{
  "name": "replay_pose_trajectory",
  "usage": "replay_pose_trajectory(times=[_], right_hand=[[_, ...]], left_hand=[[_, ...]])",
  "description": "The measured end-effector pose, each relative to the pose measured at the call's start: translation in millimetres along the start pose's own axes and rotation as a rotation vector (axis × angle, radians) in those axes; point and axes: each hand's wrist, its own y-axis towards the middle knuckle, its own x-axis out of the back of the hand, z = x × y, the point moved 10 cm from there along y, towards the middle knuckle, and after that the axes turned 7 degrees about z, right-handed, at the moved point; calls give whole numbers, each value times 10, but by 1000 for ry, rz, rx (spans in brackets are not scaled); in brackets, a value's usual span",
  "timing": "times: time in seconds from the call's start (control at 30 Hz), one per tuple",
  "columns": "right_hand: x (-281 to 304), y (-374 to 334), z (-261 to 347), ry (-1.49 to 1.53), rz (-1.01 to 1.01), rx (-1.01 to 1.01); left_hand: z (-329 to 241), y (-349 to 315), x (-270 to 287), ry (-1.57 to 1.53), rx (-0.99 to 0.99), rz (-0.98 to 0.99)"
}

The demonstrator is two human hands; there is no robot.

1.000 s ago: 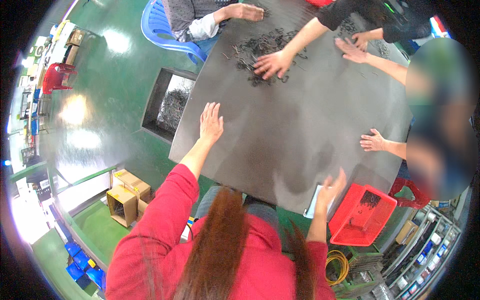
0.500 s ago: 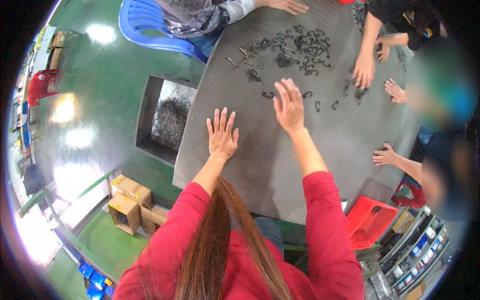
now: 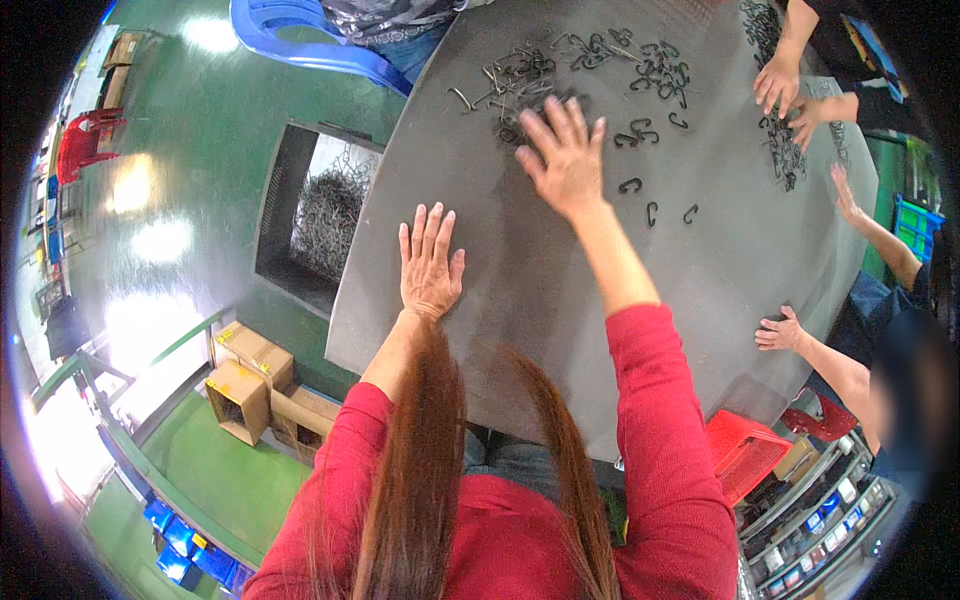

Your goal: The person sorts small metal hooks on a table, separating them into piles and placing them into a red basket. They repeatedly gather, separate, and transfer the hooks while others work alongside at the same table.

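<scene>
My left hand (image 3: 430, 264) rests flat on the grey table (image 3: 500, 330) near its left edge, fingers together and stretched out, with nothing in it. Farther forward, my right hand (image 3: 567, 158) is spread with its fingers apart, over the near side of a loose pile of black hooks (image 3: 530, 75). Its fingertips hide some of them; whether they touch, I cannot tell. More dark C-shaped hooks (image 3: 662, 72) lie scattered just beyond and to the right. A few single ones, such as a lone hook (image 3: 652, 214), lie right of my right wrist.
A dark bin (image 3: 325, 215) full of metal hooks stands off the table's left edge. Co-workers' hands (image 3: 785, 90) work at another hook pile (image 3: 782, 150) on the far right; another person's hand (image 3: 780, 330) rests nearer. A red basket (image 3: 742, 455), cardboard boxes (image 3: 250, 380) and a blue chair (image 3: 300, 45) surround the table.
My right hand has moved forward to the hook pile, while my left hand stays flat on the table. The co-workers' hands at far right have shifted, and the view has turned slightly.
</scene>
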Motion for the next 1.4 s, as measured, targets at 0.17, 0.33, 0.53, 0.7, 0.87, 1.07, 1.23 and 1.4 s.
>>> replay_pose_trajectory(times=[0.17,0.33,0.53,0.7,0.87,1.07,1.23,1.4], right_hand=[[63,-631,554,250,45,109],[39,-540,551,243,11,-35],[-130,-1242,1284,192,324,392],[27,-1816,1213,218,359,467],[181,-1190,986,242,98,249],[4,-689,1175,195,71,202],[-77,-1087,1449,166,175,420],[105,-1510,1323,172,141,300]], left_hand=[[37,-48,57,-86,-16,-112],[-26,-33,108,-92,-52,-145],[137,-118,263,-335,-19,-298],[1,153,231,-120,-58,-154],[88,-50,168,-53,62,-138],[142,-772,316,-177,86,-291],[535,-991,446,-226,272,-448],[590,-769,456,-176,215,-404]])
